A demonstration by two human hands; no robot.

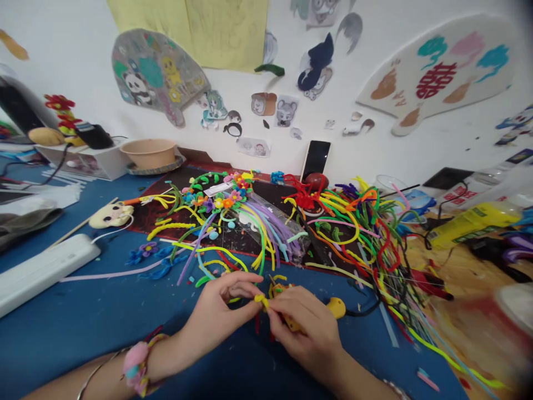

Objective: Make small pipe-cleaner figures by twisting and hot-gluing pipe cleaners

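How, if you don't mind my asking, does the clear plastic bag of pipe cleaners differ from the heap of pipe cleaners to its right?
The clear plastic bag holds mostly pale purple and yellow stems, while the heap of pipe cleaners is brighter, with red, green and orange. The bag's stems run fairly straight side by side; the heap's are bent and tangled. Both hold pipe cleaners and rest on the dark mat.

We have a power strip [45,275] on the desk [83,322] to our left, and a mat [283,194] ahead with pipe cleaners [353,222] on it. Behind the mat, a bowl [149,153] sits left and a phone [315,161] leans against the wall [375,150]. A bottle [470,225] lies right.
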